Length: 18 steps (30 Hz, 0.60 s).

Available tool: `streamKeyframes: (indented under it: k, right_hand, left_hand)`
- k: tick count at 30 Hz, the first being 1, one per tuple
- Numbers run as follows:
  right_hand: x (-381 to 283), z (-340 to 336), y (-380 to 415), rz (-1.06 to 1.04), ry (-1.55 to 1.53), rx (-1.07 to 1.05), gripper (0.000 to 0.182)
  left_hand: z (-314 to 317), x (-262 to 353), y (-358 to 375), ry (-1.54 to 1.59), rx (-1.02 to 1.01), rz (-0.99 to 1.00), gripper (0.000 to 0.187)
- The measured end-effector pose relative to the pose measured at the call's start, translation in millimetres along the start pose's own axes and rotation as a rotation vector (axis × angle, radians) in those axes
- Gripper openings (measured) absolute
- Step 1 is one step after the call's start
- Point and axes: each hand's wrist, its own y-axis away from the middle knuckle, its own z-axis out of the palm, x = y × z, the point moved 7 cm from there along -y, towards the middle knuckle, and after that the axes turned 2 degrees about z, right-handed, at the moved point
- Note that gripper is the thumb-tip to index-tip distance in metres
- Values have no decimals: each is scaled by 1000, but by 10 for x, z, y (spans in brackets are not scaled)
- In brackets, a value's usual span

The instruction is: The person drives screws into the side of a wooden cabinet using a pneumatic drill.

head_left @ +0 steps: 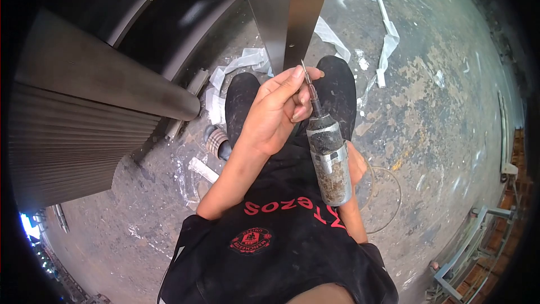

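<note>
My left hand (277, 107) is closed, its thumb and fingertips pinching the thin metal bit at the front of a power tool (332, 172). The tool has a worn, dirty cylindrical body with a dark front section, and points up and slightly left between my knees. My right hand (355, 163) is behind the tool's body and supports it; its fingers are mostly hidden. Just beyond the bit stands a dark metal panel (304, 8), its lower end near my left fingertips.
At the left are a large dark rounded part (107, 73) and a ribbed panel (73, 146). White strips (388, 39) lie on the stained floor (450, 113). A thin hose (400, 191) loops at the right, near a metal frame (467, 236). A checked slipper (215, 142) shows below the left knee.
</note>
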Motion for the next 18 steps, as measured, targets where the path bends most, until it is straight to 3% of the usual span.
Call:
streamKeyframes:
  k: [6,7,10,11,14,15,18]
  right_hand:
    - [-3,8,-22,-53,6,46,25]
    - [-2,14,-34,-40,11,28,25]
    - [-6,5,-34,-12,35,-8,24]
    - [7,3,-10,-9,46,-7,24]
    - [4,-25,22,37,56,-22,22]
    - [3,-22,13,34,58,-23,21]
    - [1,-25,0,-22,70,-20,19]
  left_hand:
    - [-82,-159,-3,143,56,-61,42]
    - [-188,-251,-39,143,77,-43,52]
    - [-343,-524,-196,502,237,-25,63]
    - [-392,-658,-309,752,69,-67,73]
    - [-175,-650,-458,962,51,-85,76]
    - [-123,-615,-512,1100,-65,-65,78]
    - [-95,-546,-642,1185,-129,12,77]
